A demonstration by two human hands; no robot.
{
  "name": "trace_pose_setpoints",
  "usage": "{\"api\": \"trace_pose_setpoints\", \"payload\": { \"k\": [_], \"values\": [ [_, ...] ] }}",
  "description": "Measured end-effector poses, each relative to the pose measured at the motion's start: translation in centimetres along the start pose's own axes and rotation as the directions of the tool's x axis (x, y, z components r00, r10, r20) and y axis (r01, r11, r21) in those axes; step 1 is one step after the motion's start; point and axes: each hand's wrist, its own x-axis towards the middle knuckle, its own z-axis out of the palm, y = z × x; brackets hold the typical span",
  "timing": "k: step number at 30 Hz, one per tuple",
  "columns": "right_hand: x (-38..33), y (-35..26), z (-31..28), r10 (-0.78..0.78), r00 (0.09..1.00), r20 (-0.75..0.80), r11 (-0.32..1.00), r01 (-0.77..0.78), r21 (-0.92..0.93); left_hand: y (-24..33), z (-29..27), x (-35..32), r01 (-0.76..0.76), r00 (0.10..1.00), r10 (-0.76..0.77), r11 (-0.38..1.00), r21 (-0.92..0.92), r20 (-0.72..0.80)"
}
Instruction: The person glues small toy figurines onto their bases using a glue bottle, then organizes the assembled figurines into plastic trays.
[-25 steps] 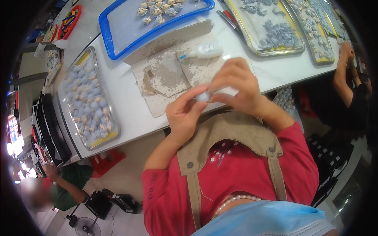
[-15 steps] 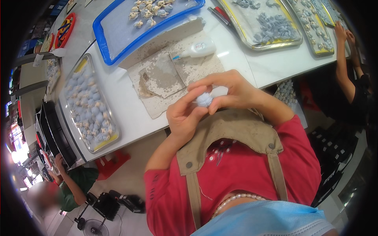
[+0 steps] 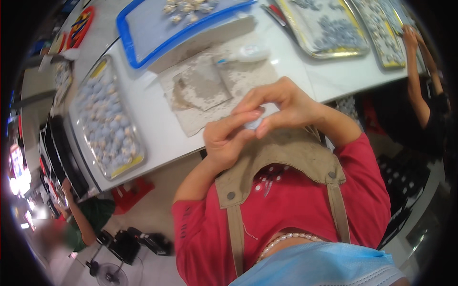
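Observation:
Between my fingertips is a small pale blue rounded piece, mostly covered by the fingers. My left hand pinches it from the left, thumb and fingers closed. My right hand curls round from the other side, its thumb and forefinger pressed on the piece. Both hands are just in front of the table's near edge, above my tan apron. Beyond them a stained cardboard sheet lies on the white table. On it rests a white squeeze bottle with a blue tip.
A metal tray of blue and cream pieces stands at left. A blue-rimmed tray is at the back. Grey-blue pieces fill another tray at right, beside dark tools. Other people's arms show at both sides.
The fingers have closed further over the pale blue piece, so less of it shows. The view has shifted slightly; the trays and the bottle lie as before.

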Motion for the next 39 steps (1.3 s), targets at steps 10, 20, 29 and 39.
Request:
{"api": "trace_pose_setpoints", "payload": {
  "k": [10,20,29,39],
  "values": [
    [3.2,1.2,2.7,-0.134,0.978,-0.157,0.972,0.099,-0.214,2.0,-6.0,-2.4,0.109,0.932,0.093,0.850,0.515,-0.351],
    [2.0,3.1,-3.8,-0.444,0.699,-0.560,0.677,-0.147,-0.721,6.2,-18.0,1.5,0.317,0.819,0.452,0.159,0.935,-0.355],
    [2.7,5.5,-5.1,-0.406,0.741,-0.535,0.635,-0.192,-0.748,-1.4,-14.6,20.3,-0.138,0.984,0.141,0.198,0.970,0.112],
    [1.9,5.2,-5.1,-0.337,0.861,-0.380,0.522,-0.166,-0.837,3.1,-9.7,12.2,0.157,0.955,-0.078,0.952,0.262,-0.285]
  ]
}}
